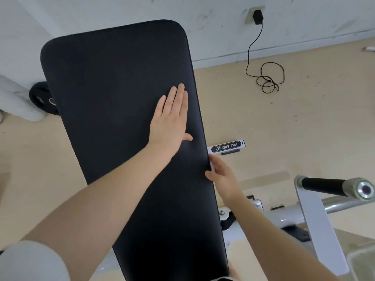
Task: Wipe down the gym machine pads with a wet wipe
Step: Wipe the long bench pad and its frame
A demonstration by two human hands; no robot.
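A long black bench pad (113,94) runs from the bottom middle up toward the wall. My left hand (170,116) lies flat on its right half, fingers straight and together, pointing up the pad. My right hand (222,175) is at the pad's right edge, lower down, thumb on the top surface and fingers curled round the side. A thin strip of white wet wipe (212,166) shows between that hand and the edge; most of the wipe is hidden.
A white frame foot marked BRTW (227,147) sticks out right of the pad. Grey machine frame and a black-gripped bar (324,186) stand at lower right. A charger cable (265,78) lies coiled on the floor. A black weight plate (43,98) leans behind the pad's left side.
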